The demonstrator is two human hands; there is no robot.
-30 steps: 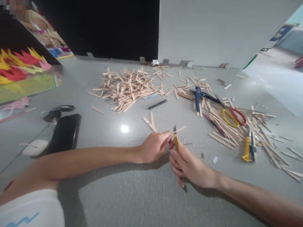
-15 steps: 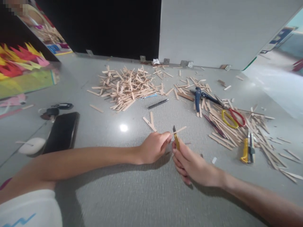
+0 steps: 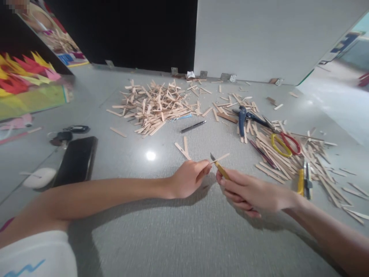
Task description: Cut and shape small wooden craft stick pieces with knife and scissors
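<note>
Pinched in my left hand (image 3: 188,177) is a thin wooden stick (image 3: 223,157), its free end pointing right. My right hand (image 3: 245,190) is closed around a yellow-handled craft knife (image 3: 221,170). The knife's dark blade lies at the stick, close to my left fingertips; whether it cuts into the wood I cannot tell. Just beyond my left hand, two sticks (image 3: 182,149) lie in a V shape on the grey table (image 3: 161,238). A dark pen (image 3: 193,126) rests farther back.
A heap of wooden sticks (image 3: 152,105) lies at the back. To the right are blue-handled pliers (image 3: 242,121), scissors with red and yellow handles (image 3: 281,144), a yellow box cutter (image 3: 304,181) and scattered sticks. A black phone (image 3: 75,161) and white mouse (image 3: 39,177) lie left.
My right hand has moved right and slightly up, and the knife now tilts more to the left. The left hand stays nearly in place with the stick.
</note>
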